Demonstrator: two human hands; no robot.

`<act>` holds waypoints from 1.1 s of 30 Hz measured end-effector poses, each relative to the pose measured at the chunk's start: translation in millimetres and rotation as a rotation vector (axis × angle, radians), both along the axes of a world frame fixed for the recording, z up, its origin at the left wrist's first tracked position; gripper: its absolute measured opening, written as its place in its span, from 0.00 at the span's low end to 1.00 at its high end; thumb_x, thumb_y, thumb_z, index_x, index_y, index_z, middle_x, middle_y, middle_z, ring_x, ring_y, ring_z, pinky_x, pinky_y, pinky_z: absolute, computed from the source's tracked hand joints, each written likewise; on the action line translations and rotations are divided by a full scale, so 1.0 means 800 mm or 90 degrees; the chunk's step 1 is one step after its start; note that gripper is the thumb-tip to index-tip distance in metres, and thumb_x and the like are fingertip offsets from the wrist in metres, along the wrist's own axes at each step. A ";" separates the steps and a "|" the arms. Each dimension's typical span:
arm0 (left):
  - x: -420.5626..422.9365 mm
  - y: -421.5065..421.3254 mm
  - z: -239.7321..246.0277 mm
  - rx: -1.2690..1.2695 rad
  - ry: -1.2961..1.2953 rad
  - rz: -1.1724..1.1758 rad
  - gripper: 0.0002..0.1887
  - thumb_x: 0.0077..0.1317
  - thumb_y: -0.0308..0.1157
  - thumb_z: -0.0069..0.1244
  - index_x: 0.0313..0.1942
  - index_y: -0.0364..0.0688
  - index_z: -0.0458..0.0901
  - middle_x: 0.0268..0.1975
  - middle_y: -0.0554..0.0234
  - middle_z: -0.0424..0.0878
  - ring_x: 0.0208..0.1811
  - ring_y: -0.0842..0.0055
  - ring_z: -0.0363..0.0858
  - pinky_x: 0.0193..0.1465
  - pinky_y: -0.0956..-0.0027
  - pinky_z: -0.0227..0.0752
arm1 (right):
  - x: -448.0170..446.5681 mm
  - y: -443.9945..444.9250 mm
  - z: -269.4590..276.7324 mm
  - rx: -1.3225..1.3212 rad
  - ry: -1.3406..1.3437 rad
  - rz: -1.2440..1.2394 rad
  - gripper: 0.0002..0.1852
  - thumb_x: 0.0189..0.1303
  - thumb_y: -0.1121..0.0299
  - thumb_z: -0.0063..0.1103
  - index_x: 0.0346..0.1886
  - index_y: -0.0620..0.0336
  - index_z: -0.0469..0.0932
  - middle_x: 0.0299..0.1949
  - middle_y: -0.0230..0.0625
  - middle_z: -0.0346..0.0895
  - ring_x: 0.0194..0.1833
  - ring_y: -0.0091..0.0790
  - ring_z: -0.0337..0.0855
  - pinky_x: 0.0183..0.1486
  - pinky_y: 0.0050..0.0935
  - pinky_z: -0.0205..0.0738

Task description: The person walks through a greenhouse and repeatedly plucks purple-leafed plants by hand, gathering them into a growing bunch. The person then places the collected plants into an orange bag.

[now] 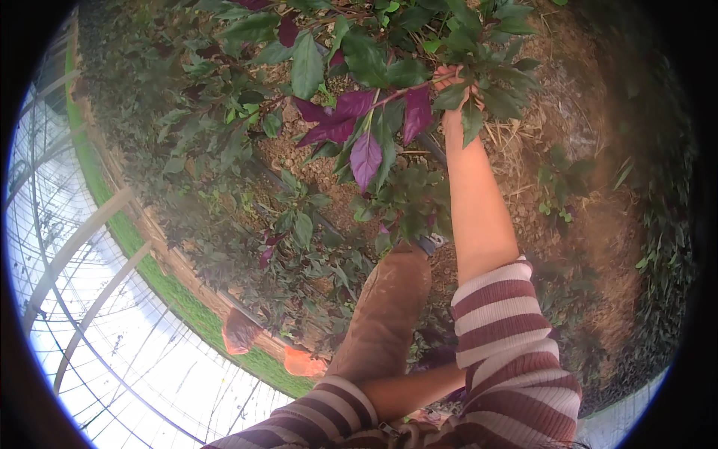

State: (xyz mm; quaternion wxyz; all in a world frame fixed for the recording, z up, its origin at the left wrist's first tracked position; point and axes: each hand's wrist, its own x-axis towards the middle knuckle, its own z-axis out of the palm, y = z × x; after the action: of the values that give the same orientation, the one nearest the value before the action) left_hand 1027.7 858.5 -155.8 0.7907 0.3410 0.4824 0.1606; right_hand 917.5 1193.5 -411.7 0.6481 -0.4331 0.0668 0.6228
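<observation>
My right hand (447,79) reaches forward into a leafy plant with green leaves (307,66) and purple leaves (367,160). Its fingers are half hidden by the foliage, beside a reddish stem (401,93) that runs left from the hand. Whether the fingers close on that stem cannot be made out. My left forearm (415,390) crosses low in front of my body and passes behind the striped right sleeve (502,314). The left hand itself is hidden there, with dark purple leaves (440,359) showing near that forearm.
My brown-trousered leg (387,308) and shoe (431,243) stand among the plants. Dark drip lines (272,174) run over the soil. A bare, straw-strewn path (561,112) lies right. Left are orange plastic pieces (303,362), a green strip (185,314) and greenhouse frame bars (73,247).
</observation>
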 end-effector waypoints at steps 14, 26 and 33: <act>0.001 0.011 0.005 0.009 -0.017 0.017 0.13 0.54 0.32 0.50 0.41 0.42 0.78 0.40 0.52 0.81 0.43 0.57 0.79 0.45 0.62 0.72 | -0.075 0.081 0.039 -0.200 -0.179 0.414 0.15 0.63 0.57 0.56 0.31 0.60 0.75 0.23 0.27 0.71 0.24 0.23 0.70 0.24 0.24 0.60; 0.007 0.024 0.003 0.011 -0.027 0.033 0.13 0.54 0.32 0.49 0.41 0.42 0.79 0.40 0.53 0.81 0.43 0.58 0.79 0.45 0.63 0.72 | -0.095 0.055 0.013 0.020 -0.477 0.388 0.16 0.63 0.57 0.53 0.36 0.62 0.74 0.28 0.29 0.72 0.26 0.20 0.68 0.32 0.22 0.65; 0.005 0.033 0.004 0.025 -0.031 0.041 0.13 0.55 0.32 0.49 0.41 0.42 0.79 0.41 0.54 0.81 0.44 0.58 0.78 0.44 0.63 0.72 | -0.060 0.103 0.101 0.156 -0.282 0.303 0.14 0.65 0.60 0.51 0.33 0.63 0.71 0.26 0.35 0.73 0.23 0.26 0.72 0.23 0.25 0.67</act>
State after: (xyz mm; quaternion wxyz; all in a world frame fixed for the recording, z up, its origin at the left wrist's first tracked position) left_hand 1031.6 885.2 -152.4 0.7897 0.3366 0.4705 0.2041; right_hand 869.8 1276.1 -330.6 0.5304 -0.4799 -0.2537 0.6511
